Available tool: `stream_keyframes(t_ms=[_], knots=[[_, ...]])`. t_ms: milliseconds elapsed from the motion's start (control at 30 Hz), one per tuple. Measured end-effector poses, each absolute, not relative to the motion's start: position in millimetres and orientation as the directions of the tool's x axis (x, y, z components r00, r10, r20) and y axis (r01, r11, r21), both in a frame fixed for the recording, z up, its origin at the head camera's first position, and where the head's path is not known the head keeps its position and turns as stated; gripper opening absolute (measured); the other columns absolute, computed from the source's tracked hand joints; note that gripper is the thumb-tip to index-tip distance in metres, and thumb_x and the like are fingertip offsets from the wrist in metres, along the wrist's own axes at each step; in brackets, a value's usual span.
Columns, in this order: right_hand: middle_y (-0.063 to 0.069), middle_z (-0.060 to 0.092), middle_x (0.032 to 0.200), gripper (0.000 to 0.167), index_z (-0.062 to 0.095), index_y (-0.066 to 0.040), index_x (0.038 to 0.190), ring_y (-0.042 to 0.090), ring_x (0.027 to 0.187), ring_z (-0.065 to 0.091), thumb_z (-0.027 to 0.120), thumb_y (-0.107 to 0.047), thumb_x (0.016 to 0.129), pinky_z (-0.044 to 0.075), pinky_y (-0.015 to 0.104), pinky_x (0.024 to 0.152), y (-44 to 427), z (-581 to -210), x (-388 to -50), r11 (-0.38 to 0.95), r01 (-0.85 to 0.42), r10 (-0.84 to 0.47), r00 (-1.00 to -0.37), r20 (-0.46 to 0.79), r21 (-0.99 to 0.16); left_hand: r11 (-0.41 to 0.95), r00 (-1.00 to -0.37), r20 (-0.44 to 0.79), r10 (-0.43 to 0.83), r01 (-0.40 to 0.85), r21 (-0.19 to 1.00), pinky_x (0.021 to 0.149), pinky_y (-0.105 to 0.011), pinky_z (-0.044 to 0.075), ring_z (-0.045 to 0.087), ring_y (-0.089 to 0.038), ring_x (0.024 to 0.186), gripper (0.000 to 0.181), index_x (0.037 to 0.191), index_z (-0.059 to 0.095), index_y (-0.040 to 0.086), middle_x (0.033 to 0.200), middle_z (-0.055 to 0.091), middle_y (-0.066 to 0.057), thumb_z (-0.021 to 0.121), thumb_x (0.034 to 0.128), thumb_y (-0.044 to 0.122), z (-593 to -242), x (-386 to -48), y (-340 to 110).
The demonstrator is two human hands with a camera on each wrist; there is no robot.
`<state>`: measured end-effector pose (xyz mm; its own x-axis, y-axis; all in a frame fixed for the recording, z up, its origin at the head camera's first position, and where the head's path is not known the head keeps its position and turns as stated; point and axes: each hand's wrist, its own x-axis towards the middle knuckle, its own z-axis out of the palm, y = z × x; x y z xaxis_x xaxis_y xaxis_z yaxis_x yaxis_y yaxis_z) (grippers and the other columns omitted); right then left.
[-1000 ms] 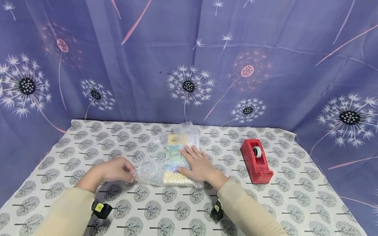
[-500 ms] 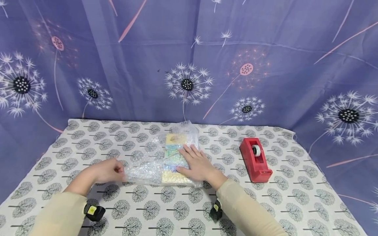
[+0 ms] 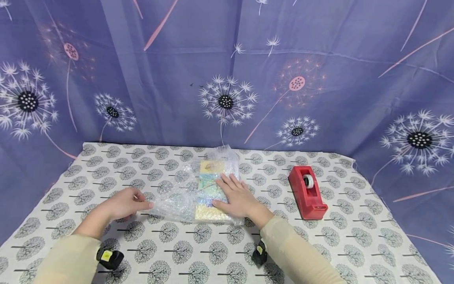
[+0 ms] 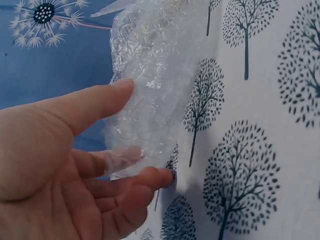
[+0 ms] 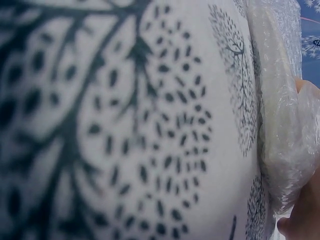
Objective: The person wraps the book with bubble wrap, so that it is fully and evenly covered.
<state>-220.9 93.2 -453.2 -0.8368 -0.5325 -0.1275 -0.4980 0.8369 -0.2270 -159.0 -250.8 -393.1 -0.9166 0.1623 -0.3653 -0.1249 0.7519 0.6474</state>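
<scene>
A flat, book-like item with yellow, teal and blue bands lies under clear bubble wrap in the head view. My right hand rests flat on it with spread fingers; the right wrist view catches the wrapped side of the bundle and only a little of that hand. At the wrap's loose left end is my left hand. In the left wrist view its thumb lies over the film while the forefinger shows through it from behind, thumb and forefinger standing apart.
A red tape dispenser with a roll of tape stands to the right. The tree-print cloth covers the table, and a purple dandelion-print curtain hangs behind it.
My left hand has moved left along with the wrap's loose end, which stretched out that way. Its thumb then straightened and parted from the fingers. My right hand stays on the bundle.
</scene>
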Motion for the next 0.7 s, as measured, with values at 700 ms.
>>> stream_keyframes(t_ms=[700], knots=[[-0.006, -0.003, 0.160, 0.079, 0.006, -0.029, 0.153, 0.025, 0.148, -0.002, 0.022, -0.072, 0.089, 0.008, 0.055, 0.118, 93, -452, -220, 0.837, -0.496, -0.531, -0.838, -0.128, -0.231, 0.387, -0.900, -0.312, 0.305, -0.182, 0.904, 0.096, -0.045, 0.051, 0.063, -0.020, 0.098, 0.035, 0.113, 0.052, -0.009, 0.109, 0.063, -0.009, 0.056, 0.0926, 0.019, -418, -158, -254]])
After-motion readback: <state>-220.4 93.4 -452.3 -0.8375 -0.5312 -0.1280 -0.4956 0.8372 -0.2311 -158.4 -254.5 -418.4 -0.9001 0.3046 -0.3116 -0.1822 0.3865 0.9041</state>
